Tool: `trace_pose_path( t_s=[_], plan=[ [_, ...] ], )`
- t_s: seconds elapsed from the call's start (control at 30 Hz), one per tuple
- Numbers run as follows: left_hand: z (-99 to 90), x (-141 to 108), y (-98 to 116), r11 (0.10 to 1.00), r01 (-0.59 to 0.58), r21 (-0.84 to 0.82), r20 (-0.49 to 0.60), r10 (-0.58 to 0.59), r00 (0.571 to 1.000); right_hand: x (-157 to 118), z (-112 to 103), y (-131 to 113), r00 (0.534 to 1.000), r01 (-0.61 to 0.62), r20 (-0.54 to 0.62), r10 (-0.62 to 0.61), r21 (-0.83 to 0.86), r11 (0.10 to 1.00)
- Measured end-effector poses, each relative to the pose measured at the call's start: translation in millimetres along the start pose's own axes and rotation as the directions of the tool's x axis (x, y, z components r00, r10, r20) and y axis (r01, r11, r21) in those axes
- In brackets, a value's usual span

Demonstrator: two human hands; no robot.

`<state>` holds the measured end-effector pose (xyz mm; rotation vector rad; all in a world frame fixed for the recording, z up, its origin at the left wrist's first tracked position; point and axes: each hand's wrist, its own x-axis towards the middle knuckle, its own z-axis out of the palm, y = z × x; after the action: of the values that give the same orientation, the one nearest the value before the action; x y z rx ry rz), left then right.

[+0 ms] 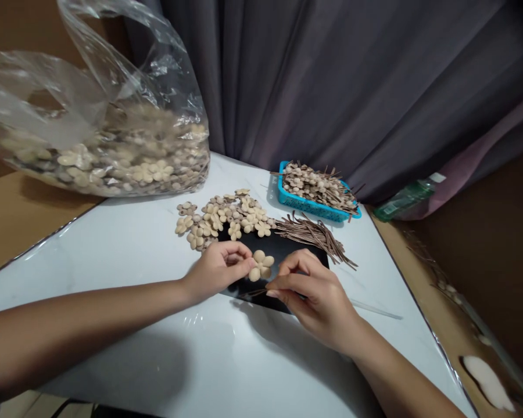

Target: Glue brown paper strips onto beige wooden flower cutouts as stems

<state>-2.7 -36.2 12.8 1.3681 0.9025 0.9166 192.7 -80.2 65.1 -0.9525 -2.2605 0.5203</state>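
Pointing left, long axis roughly crosswise: brown strip (258,292); flower (261,265) facing camera.

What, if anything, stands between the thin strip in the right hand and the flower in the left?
Nothing visible: the right hand holds the strip below the flower in view, which the left hand pinches; a gap separates them.

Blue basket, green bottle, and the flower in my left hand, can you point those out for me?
Basket (305,205): head view, on its front wall.
Bottle (403,199): head view, on the middle of its body.
Held flower (261,265): head view, near the centre where the petals meet.
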Motion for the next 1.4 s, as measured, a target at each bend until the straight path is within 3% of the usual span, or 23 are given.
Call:
trace_pose_path(
  t_s=[0.5,0.9,1.17,1.3,1.33,1.4],
  plan=[
    [-2.4,-2.6,-2.6,0.994,-0.019,0.103,0.066,0.012,0.998,0.0,11.9,7.7,0.996,-0.014,-0.084,0.016,0.022,1.0],
    [-3.7,-3.8,-6.1,0.976,-0.1,0.192,0.085,0.085,0.993,-0.6,16.7,9.5,0.991,-0.025,-0.135,0.019,-0.044,0.999],
    [-1.3,-5.9,-0.6,0.927,-0.205,0.314,0.109,0.179,0.978,1.4,16.8,6.3,0.985,-0.113,-0.139,0.106,-0.044,0.993],
    [-2.9,-6.7,-2.6,0.891,-0.282,0.357,0.147,0.244,0.958,2.9,17.6,9.5,0.956,-0.272,-0.074,0.284,0.146,0.951],
    [-3.5,-6.8,-3.1,0.885,-0.295,0.361,0.157,0.254,0.954,3.5,18.2,11.3,0.935,-0.338,-0.017,0.355,0.259,0.905],
    [-4.4,-6.9,-3.3,0.88,-0.306,0.362,0.173,0.259,0.95,5.1,19.8,15.0,0.878,-0.458,0.141,0.457,0.523,0.719]
  ],
)
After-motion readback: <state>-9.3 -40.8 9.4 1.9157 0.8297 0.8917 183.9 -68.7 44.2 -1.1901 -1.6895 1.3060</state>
